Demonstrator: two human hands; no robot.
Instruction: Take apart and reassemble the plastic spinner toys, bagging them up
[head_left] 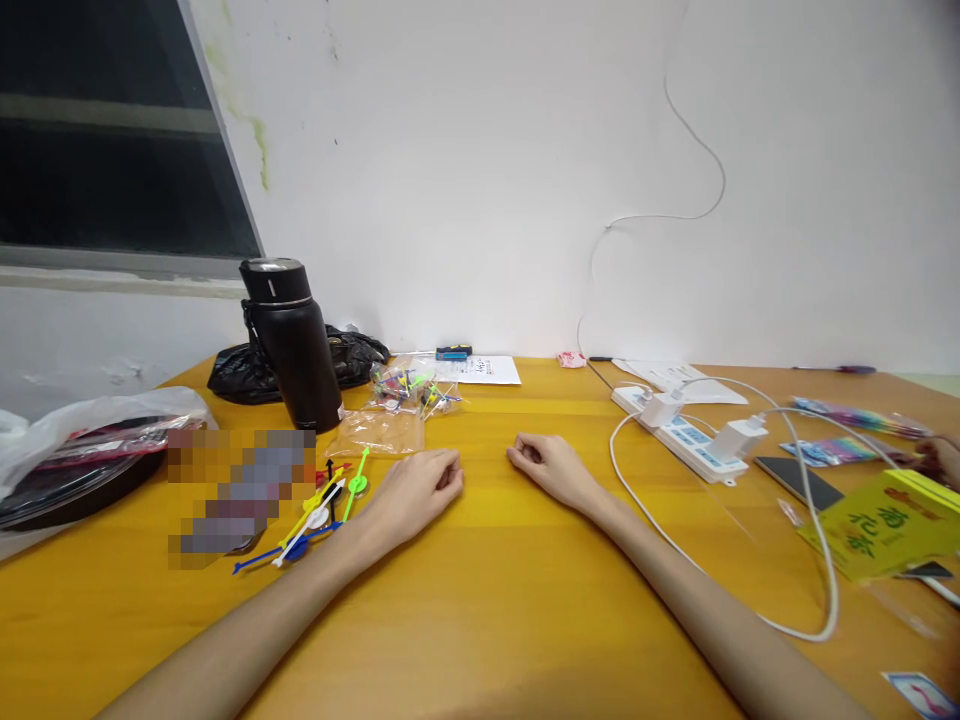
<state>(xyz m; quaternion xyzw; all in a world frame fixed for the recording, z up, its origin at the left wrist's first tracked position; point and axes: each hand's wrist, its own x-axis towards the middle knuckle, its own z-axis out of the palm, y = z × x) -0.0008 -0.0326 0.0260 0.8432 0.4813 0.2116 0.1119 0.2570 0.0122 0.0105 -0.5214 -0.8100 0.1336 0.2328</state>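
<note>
My left hand rests on the yellow wooden table with its fingers curled in loosely and nothing showing in them. My right hand lies a short way to its right, fingers also curled under, nothing visible in it. Just left of my left hand lie several coloured plastic sticks with round ends, green, yellow, white, blue and red. Behind them a clear plastic bag lies flat, and further back sits a clear bag with more coloured pieces.
A black flask stands at the back left before a black bag. A bagged dark tray lies far left. Right: a white power strip with chargers and cable, a phone, a yellow packet, another person's hand.
</note>
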